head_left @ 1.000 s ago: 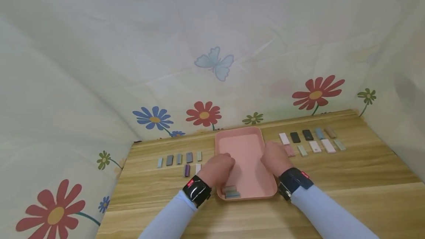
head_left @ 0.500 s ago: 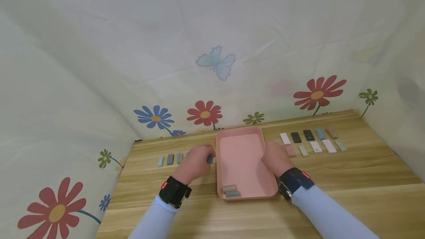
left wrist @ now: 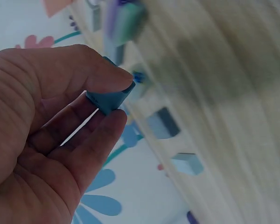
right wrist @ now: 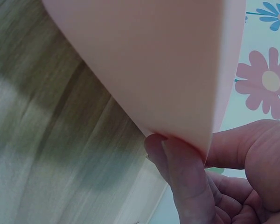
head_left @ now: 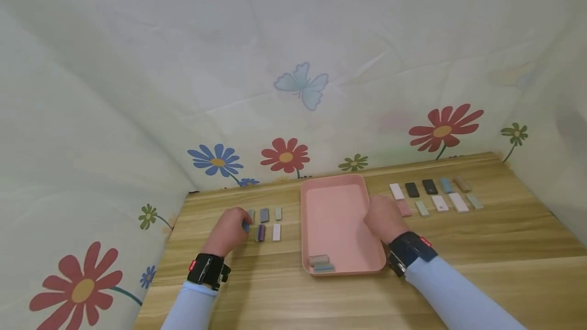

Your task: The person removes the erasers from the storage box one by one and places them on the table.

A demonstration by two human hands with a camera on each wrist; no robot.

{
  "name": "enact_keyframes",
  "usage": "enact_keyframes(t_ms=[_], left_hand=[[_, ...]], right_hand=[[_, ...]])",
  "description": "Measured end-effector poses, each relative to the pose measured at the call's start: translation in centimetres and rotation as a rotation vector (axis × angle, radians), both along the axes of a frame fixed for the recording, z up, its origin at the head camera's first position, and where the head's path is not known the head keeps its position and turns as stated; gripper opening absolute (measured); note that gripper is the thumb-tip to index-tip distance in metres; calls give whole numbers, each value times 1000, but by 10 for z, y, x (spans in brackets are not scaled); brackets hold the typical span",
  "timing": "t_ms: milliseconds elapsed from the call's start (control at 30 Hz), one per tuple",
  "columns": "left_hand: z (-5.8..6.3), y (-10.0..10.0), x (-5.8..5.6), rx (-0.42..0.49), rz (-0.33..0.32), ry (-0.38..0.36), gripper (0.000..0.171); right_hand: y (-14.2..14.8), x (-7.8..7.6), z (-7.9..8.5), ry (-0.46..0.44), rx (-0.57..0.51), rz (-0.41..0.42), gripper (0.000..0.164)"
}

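My left hand hovers over the left side of the table and pinches a small dark teal block between thumb and fingertips. Beside it lie a purple block, a white block, a grey-blue block and a pale green block. My right hand grips the right wall of the pink tray, thumb on one side and fingers on the other in the right wrist view. Inside the tray's near-left corner sit a brown block and a blue block.
To the right of the tray lie two rows of small blocks, among them a black block, a white block and a brown block. A flower-printed curtain hangs along the back edge of the wooden table.
My left hand has moved left, from above the tray's left side to over the left blocks, with the teal block in its fingers. The right hand stays on the tray wall.
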State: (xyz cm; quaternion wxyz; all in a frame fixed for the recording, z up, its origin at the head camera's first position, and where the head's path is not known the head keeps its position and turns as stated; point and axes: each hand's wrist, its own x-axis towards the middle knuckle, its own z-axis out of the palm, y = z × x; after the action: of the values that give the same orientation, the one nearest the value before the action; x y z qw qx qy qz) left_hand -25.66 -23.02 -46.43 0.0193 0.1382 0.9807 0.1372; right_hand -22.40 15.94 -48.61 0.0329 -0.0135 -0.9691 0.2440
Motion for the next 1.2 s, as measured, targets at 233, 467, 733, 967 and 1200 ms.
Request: enact_keyframes(t_ms=[233,467,733,967,1200], left_hand=[[-16,-8,0,-13,32,-59,32],[-17,-5,3,-17,27,-24,34],[-18,-2,7,-13,27,-89,34],[-22,-3,9,-11,10,-128,36],[-5,10,18,-16,-16,-80,41]], right_hand=[[0,-1,0,14,14,4,6],[-1,-1,2,27,16,0,6],[1,-2,2,22,21,-5,7],[1,-3,-4,30,22,6,5],[1,-3,-5,3,17,-12,5]])
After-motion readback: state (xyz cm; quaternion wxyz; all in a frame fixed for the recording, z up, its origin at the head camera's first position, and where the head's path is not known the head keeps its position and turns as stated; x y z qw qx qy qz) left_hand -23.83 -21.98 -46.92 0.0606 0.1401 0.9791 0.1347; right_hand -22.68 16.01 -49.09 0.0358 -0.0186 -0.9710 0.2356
